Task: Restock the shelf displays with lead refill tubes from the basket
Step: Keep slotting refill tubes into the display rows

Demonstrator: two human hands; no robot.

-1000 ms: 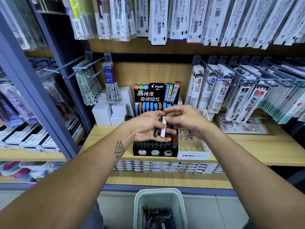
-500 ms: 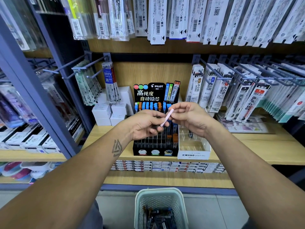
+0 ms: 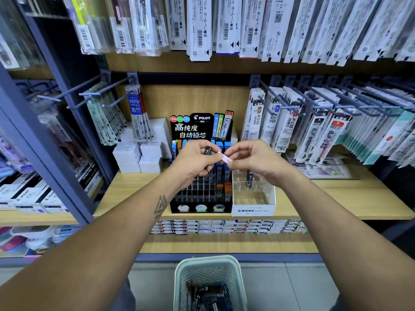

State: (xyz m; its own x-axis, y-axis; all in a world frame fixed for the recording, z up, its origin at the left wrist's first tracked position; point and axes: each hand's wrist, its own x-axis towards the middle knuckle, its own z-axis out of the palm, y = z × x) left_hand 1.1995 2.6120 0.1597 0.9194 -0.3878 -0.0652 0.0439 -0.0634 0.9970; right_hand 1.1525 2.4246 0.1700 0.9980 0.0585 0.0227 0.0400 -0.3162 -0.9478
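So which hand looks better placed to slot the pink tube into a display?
Probably the right hand. Its fingers pinch the pink tube, directly above the clear MONO tray. The left hand already grips dark tubes, so it seems less free.

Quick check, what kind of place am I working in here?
Most likely a stationery shop aisle: pen refill packs hang on pegs, a Pilot lead display stands on the wooden shelf, and a stock basket sits below.
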